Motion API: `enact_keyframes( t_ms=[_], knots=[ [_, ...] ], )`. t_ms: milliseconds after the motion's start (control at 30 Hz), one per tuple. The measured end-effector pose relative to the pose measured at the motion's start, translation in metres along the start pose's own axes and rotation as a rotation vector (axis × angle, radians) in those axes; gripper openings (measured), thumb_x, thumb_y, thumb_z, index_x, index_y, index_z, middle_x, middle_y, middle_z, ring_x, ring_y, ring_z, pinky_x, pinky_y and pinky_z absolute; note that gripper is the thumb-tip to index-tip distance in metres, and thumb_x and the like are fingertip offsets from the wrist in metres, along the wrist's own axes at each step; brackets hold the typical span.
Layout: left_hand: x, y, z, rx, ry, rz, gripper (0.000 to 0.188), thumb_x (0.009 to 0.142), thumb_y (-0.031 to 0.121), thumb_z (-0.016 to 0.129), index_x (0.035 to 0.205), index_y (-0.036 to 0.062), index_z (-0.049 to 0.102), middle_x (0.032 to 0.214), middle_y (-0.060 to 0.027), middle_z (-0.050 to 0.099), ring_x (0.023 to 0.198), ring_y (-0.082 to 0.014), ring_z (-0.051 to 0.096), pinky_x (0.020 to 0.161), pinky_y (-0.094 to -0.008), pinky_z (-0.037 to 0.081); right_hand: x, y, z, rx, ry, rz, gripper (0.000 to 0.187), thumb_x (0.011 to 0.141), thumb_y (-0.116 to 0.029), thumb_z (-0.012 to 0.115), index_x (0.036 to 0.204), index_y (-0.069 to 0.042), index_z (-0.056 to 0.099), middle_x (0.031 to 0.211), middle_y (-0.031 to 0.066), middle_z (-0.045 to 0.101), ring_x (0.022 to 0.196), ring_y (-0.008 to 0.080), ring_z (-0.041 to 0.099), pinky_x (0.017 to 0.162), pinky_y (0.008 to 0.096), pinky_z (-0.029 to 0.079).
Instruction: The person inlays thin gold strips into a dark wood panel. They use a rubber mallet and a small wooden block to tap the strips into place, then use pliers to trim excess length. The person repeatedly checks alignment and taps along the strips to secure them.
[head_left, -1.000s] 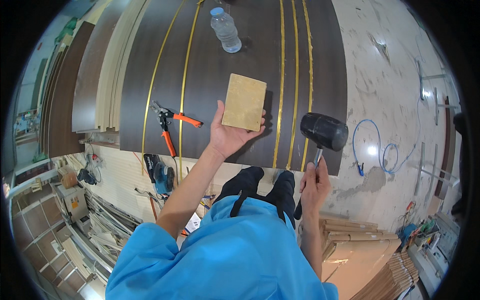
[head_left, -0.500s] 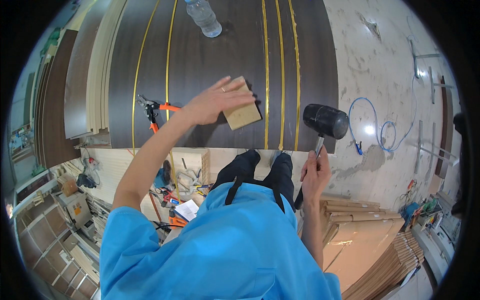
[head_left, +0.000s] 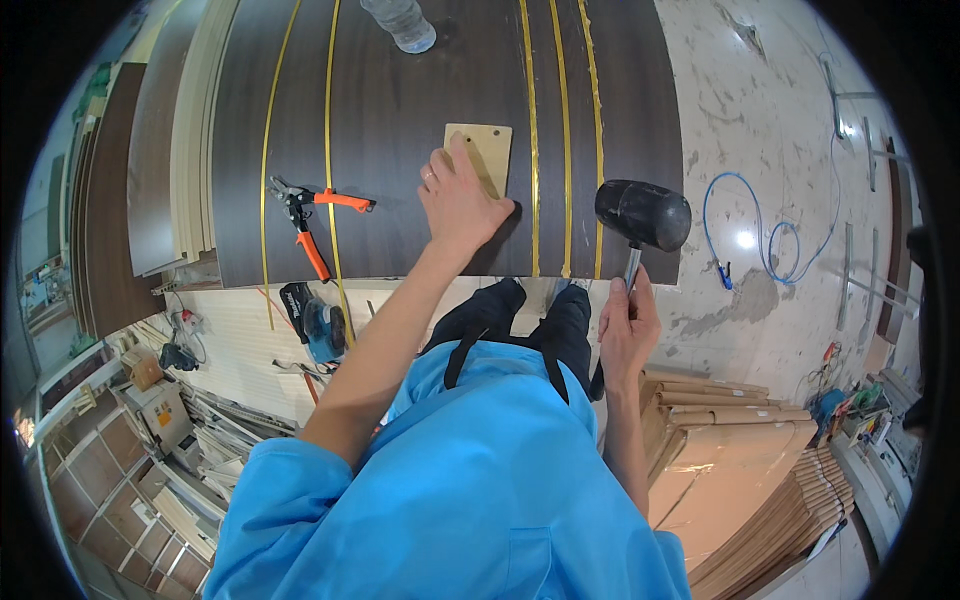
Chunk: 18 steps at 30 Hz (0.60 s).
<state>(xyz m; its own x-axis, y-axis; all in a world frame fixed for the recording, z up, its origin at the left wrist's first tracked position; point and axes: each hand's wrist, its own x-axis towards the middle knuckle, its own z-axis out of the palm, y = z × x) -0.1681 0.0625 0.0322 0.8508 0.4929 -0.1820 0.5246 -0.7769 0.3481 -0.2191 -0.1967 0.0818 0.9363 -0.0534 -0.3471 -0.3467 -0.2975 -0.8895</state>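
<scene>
The left hand [head_left: 464, 208] is gripping the now-turned block [head_left: 491, 155], fingers spread, apparently steadying it; the right hand [head_left: 627, 328] is clasping the mallet [head_left: 644, 214], fingers curled.

Floor: pale, scuffed [head_left: 725, 335] | Light: bright glare spot [head_left: 745, 240] | Left: stacked boards [head_left: 108, 200] | Right: cardboard [head_left: 740, 460]

One rubber mallet [head_left: 643, 214], one wooden block [head_left: 496, 152], one pair of orange-handled snips [head_left: 300, 212], one plastic bottle [head_left: 403, 25], five gold strips [head_left: 564, 120] and one thin blue hose [head_left: 725, 274] are counted
</scene>
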Motion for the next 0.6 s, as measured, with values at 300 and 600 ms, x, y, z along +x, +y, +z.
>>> enact_keyframes(
  t_ms=[300,600],
  knots=[
    [-0.029,-0.052,-0.027,-0.181,-0.324,0.695,0.109,0.064,0.007,0.082,0.163,0.0056,0.035,0.161,-0.0236,0.044,0.152,-0.0463,0.039,0.128,-0.0545,0.033,-0.009,0.011,0.0,-0.148,-0.045,-0.132,0.045,0.113,-0.02,0.064,0.153,-0.001,0.062,0.071,-0.003,0.052,0.059,0.004,0.047,0.053,0.0251,0.038],
    [-0.045,-0.075,0.0,-0.167,-0.235,0.687,0.108,0.072,0.031,0.095,0.161,0.0062,0.041,0.162,-0.0199,0.046,0.151,-0.0435,0.042,0.13,-0.0539,0.032,-0.035,0.012,0.0,-0.319,-0.108,-0.38,0.044,0.111,-0.019,0.065,0.151,-0.002,0.063,0.1,0.0172,0.074,0.076,0.0202,0.07,0.071,0.0349,0.056]
  ],
)
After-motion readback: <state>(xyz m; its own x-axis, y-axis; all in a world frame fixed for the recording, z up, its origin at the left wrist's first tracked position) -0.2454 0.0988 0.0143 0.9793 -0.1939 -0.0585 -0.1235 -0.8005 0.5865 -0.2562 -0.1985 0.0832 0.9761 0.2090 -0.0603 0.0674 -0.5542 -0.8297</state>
